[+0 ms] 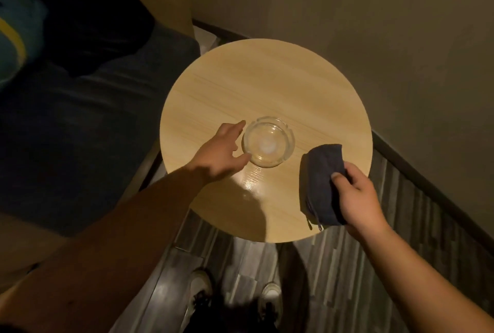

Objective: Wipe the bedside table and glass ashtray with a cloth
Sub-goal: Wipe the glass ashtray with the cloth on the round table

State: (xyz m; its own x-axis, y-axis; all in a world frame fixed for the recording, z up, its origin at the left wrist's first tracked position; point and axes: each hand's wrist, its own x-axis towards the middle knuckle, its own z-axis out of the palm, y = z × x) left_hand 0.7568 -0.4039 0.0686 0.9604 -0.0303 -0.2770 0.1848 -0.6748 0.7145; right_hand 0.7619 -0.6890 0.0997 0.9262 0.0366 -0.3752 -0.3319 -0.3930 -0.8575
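A round light-wood bedside table point(262, 78) fills the middle of the head view. A clear glass ashtray point(268, 141) stands on it, a little toward the near side. My left hand point(223, 152) is spread at the ashtray's left rim, thumb and fingers apart around its edge and touching or nearly touching it. My right hand point(357, 193) holds a folded dark blue cloth point(320, 183) above the table's near right part, apart from the ashtray.
A dark bed or sofa point(80, 132) lies to the left of the table. Beige walls point(347, 11) with a dark skirting close in behind and to the right. Grey striped floor point(347, 266) and my shoes point(200, 287) are below.
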